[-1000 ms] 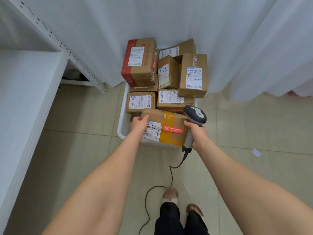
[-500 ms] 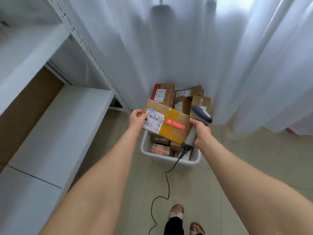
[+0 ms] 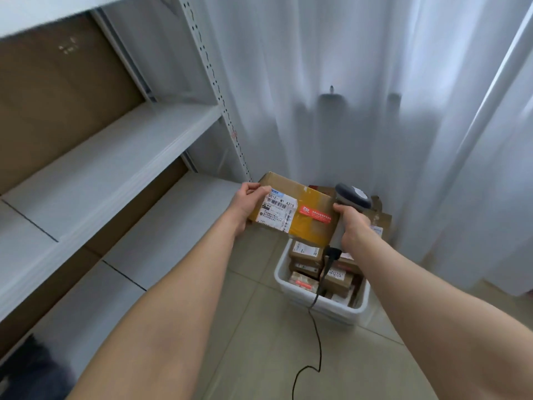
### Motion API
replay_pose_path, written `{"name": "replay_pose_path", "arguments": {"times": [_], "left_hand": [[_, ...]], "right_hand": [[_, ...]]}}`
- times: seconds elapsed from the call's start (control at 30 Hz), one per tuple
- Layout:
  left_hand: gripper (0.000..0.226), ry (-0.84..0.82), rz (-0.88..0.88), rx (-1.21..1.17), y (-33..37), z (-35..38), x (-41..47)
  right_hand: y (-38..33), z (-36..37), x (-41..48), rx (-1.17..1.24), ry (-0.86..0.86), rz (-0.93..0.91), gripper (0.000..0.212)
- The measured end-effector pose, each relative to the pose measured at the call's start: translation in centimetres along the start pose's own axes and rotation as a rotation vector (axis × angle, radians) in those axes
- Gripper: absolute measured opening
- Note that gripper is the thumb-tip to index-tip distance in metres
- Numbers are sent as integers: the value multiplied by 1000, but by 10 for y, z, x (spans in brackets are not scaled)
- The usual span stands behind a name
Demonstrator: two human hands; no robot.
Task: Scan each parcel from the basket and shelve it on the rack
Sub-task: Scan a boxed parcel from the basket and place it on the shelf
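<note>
Looking down through the head view, I have the parcel [image 3: 310, 202] held up in the air between both hands, above the far left corner of the basket [image 3: 326, 306] and just right of the rack [image 3: 115, 166]. My left hand [image 3: 248, 202] pinches the parcel's left end, thumb on top by the white label [image 3: 278, 210] and fingers underneath. My right hand [image 3: 353, 223] is wrapped round the handle of the scanner [image 3: 353, 196], with its knuckles pressed against the parcel's right end. The scanner's grey head sticks up past the parcel's far right corner. The parcel is a brown carton banded with yellow tape and carries a red sticker [image 3: 315, 215] near its right side; its labelled face is tilted toward me.

The scanner's black cable [image 3: 318, 347] hangs from the handle, crosses the basket's near rim and curls on the tiled floor [image 3: 259, 342]. The white basket sits on the floor to the right, near the curtain [image 3: 346, 82], with more cartons [image 3: 307, 251] stacked inside it. The rack's white shelves run along the left, one above another, with brown backing between them. The curtain covers the far side.
</note>
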State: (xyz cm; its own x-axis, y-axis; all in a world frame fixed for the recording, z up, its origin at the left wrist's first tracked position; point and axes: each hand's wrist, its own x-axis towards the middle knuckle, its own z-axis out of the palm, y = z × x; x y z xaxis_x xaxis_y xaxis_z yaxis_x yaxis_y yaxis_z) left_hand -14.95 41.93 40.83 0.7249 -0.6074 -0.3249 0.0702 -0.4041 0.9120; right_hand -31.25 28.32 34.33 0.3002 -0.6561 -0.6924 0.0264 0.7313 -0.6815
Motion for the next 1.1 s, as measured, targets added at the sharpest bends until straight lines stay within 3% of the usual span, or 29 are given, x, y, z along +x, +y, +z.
{"name": "replay_pose_path", "arguments": {"times": [0.17,0.33,0.43,0.53,0.63,0.8,1.1], "left_hand": [[51,69,-144,-70,18,-38,-32],[66,165,-266,-78,6,-80,-43],[61,222,-296,-113,-4,-111,-43],[52,194,-324,-98,-12,-143,-44],[61,97,-352,-32,-15,-171,-51],[60,-51,-197,130,-33,-215,-41],[66,118,-345,-69,-40,-242,-36]], "right_hand": [[10,27,-31,-42,-38,-50,65],[28,63,-54,-81,-127,-96,52],[42,86,-67,-117,-203,-109,44],[56,109,-78,-156,-259,-84,57],[67,130,-86,-149,-279,-52,56],[75,152,-94,-139,-270,-51,49],[89,190,-107,-213,-206,-66,45]]}}
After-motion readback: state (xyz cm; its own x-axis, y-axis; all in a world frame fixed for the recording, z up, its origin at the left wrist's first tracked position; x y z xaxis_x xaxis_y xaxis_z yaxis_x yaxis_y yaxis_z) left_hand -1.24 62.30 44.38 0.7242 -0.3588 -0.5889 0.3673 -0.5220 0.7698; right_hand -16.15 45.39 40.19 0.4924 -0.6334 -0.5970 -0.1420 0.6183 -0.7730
